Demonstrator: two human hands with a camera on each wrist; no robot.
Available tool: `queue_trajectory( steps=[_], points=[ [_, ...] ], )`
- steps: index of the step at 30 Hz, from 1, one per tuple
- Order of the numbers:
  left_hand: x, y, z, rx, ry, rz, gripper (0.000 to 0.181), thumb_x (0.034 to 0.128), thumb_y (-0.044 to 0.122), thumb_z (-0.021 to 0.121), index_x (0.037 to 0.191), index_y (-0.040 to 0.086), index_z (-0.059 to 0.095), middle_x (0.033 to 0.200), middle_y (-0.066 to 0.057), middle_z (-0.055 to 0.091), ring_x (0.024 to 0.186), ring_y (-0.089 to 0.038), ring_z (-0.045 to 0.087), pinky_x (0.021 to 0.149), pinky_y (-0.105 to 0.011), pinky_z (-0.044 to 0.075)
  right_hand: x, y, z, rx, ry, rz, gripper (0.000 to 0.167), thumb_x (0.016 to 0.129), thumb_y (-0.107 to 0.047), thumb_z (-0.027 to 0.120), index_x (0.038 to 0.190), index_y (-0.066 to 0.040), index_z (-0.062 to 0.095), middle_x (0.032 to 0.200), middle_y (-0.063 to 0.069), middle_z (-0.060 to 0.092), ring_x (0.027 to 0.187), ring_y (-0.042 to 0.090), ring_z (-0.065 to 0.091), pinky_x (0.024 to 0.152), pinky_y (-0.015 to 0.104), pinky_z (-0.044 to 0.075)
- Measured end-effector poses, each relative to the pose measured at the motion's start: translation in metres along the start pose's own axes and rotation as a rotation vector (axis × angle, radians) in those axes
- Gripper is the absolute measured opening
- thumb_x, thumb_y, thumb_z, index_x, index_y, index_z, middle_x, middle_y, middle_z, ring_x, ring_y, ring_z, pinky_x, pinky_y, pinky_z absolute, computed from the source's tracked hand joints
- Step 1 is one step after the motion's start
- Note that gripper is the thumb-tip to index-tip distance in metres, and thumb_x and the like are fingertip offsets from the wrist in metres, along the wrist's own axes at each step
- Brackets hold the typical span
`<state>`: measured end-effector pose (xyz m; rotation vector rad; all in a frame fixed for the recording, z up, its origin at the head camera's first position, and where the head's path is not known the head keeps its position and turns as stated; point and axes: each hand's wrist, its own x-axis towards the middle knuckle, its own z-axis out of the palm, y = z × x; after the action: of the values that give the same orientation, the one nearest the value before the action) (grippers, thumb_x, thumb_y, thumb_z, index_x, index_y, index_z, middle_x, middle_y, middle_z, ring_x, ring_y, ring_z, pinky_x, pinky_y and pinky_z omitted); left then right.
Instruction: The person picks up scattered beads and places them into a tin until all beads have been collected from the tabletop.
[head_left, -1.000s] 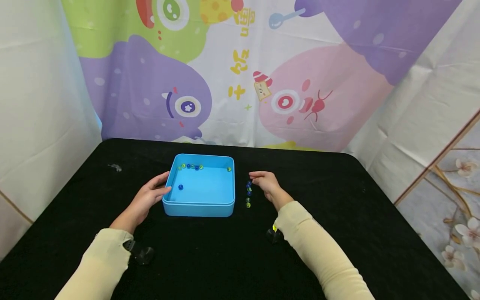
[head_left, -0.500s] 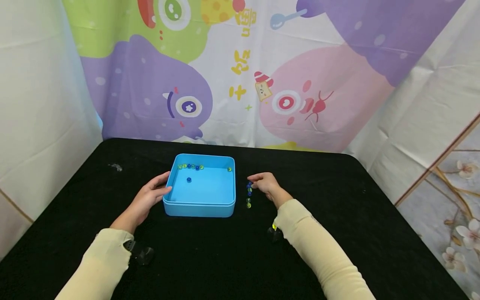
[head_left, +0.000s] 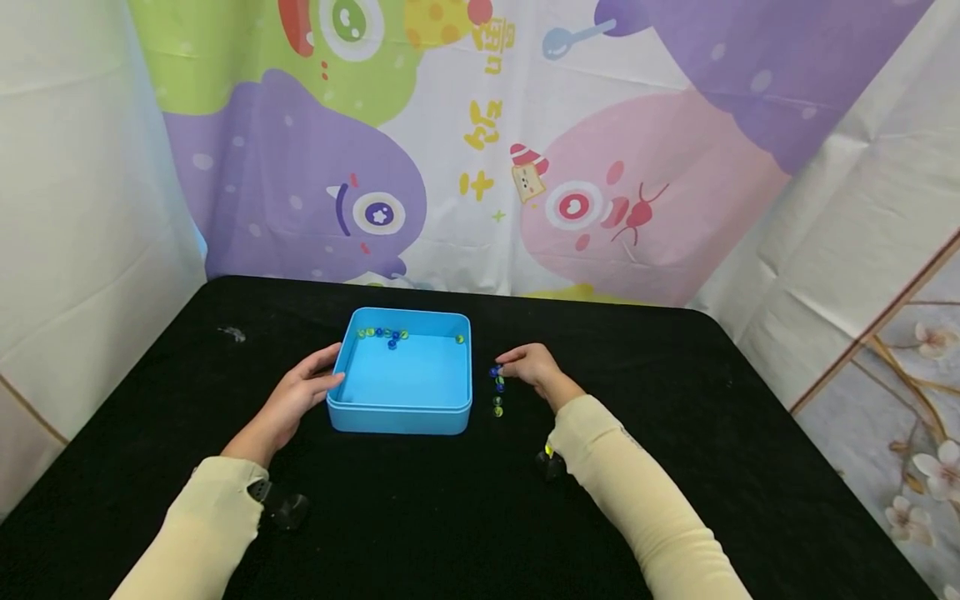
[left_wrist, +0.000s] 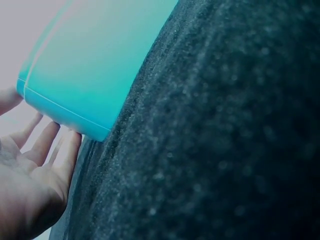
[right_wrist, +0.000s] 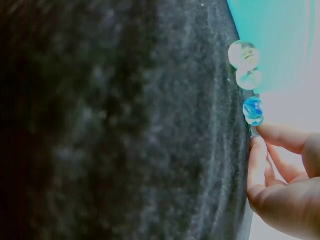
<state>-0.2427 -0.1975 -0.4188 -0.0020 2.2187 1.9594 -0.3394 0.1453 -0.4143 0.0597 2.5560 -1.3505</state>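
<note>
A light blue square box [head_left: 397, 421] stands on the black cloth. Inside, green and blue marbles line its back wall, a blue marble [head_left: 392, 344] lies just in front of them, and a green marble [head_left: 460, 339] is near the back right corner. My left hand [head_left: 292, 400] rests against the box's left wall, fingers fairly straight, thumb by the rim. Right of the box, my right hand [head_left: 534, 371] pinches a marble between thumb and fingertip, mostly hidden. Beside those fingertips is a blue marble [head_left: 493, 372]; green marbles [right_wrist: 243, 55] trail nearer to me.
The black cloth [head_left: 420, 508] covers the table. A small clear scrap [head_left: 234, 334] lies at the back left. Behind the table hangs a cartoon-print curtain [head_left: 465, 233], with white cloth [head_left: 90, 200] along the left side.
The blue marble in the box has rolled back and right to the row at the back wall. My right fingertips have come down and closed at the marble line. The left hand stays put.
</note>
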Motion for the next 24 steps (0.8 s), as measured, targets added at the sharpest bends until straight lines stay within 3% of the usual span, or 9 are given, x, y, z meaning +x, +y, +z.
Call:
queue_trajectory(
  steps=[7,14,24],
  points=[
    [0.0,0.001,0.0,0.002,0.004,-0.001,0.062,0.0971,0.021,0.047,0.149,0.01,0.015,0.153,-0.016,0.013,0.136,-0.038,0.018,0.108,-0.053,0.02,0.001,0.001,-0.003,0.142,0.008,0.057,0.022,0.085,-0.009,0.067,0.106,-0.002,0.068,0.111,0.012,0.065,0.105,0.026,0.059,0.096,0.04,0.042],
    [-0.001,0.002,0.001,0.006,0.006,-0.008,0.062,0.0973,0.021,0.047,0.15,0.01,0.015,0.153,-0.016,0.013,0.136,-0.037,0.018,0.108,-0.053,0.02,0.001,0.0,-0.007,0.326,0.084,0.116,0.025,0.086,-0.016,0.068,0.108,-0.005,0.068,0.119,0.01,0.061,0.106,0.025,0.057,0.098,0.039,0.041],
    [0.0,0.001,0.001,-0.001,0.009,-0.004,0.062,0.0976,0.02,0.046,0.15,0.01,0.015,0.153,-0.016,0.013,0.136,-0.037,0.019,0.108,-0.053,0.021,0.001,-0.012,-0.007,0.479,0.144,0.056,0.028,0.084,-0.015,0.07,0.109,-0.003,0.067,0.118,0.009,0.06,0.107,0.027,0.055,0.096,0.036,0.042]
  ],
)
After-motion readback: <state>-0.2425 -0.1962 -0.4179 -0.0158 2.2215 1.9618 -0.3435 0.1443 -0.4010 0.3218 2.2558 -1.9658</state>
